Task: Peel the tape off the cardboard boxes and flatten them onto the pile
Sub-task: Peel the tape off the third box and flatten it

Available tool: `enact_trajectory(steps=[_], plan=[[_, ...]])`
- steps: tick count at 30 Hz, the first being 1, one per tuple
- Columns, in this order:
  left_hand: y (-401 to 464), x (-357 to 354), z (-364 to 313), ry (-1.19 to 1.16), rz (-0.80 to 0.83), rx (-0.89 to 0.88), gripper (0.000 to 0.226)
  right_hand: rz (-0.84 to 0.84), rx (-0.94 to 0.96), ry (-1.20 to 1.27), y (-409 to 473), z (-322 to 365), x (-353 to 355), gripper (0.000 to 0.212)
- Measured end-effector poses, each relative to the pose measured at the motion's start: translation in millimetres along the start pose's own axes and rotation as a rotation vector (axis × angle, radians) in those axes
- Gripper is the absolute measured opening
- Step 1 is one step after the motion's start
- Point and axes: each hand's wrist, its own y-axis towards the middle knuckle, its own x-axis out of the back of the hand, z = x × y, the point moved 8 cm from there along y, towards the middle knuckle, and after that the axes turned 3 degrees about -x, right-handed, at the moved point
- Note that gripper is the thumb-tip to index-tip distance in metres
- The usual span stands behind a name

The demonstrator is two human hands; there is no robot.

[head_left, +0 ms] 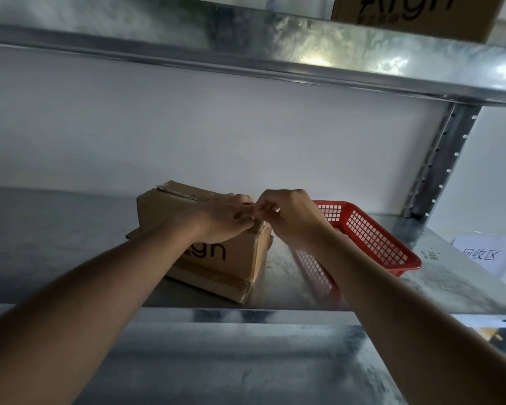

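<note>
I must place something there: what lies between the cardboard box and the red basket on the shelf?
In the head view only the right hand crosses above; the shelf between cardboard box and red basket looks bare.

Brown taped box [231, 258] upright (printed side) atop flattened cardboard [216, 285]

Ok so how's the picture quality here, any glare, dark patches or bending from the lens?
Head view: strong glare on the underside of the upper metal shelf; the forearms and the left of the lower shelf sit in shadow; the wide lens bows the shelf edges; the left hand and right hand meet at the cardboard box corner, softly focused, so the tape there is hard to make out.
</note>
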Motion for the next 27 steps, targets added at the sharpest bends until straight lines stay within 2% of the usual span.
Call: enact_trajectory(steps=[2,5,9,11,13,15,19,21,22,24,25,27], plan=[[-1,-1,3,-0.007,0.001,-0.021,0.058,-0.007,-0.163,0.129,6,-13,-1,0.013],[-6,3,14,-0.110,-0.052,-0.065,0.060,0.083,-0.352,0.344,6,-31,-10,0.013],[-17,7,28,-0.202,-0.075,-0.072,0.087,0.126,-0.333,0.366,4,-23,-24,0.013],[-21,11,29,-0.124,-0.096,-0.086,0.102,0.083,-0.312,0.305,6,-15,-25,0.016],[-27,24,30,-0.012,-0.186,-0.083,0.102,0.067,-0.292,0.192,10,-6,-25,0.018],[-33,39,37,0.075,-0.247,-0.020,0.101,0.073,-0.312,0.135,12,-1,-27,0.014],[-48,36,56,0.060,-0.031,0.215,0.110,0.042,-0.378,0.046,11,13,-28,0.005],[-53,36,56,-0.026,-0.039,0.291,0.119,0.036,-0.387,0.068,13,24,-32,0.006],[-55,36,54,-0.054,-0.057,0.305,0.110,0.044,-0.395,0.108,14,30,-34,0.008],[-59,30,45,-0.060,-0.049,0.262,0.063,0.078,-0.413,0.217,18,40,-37,0.009],[-62,29,42,-0.047,-0.038,0.229,0.048,0.098,-0.426,0.273,20,44,-38,0.009],[-70,21,47,-0.008,-0.009,0.195,0.047,0.123,-0.481,0.368,21,45,-35,0.011]])
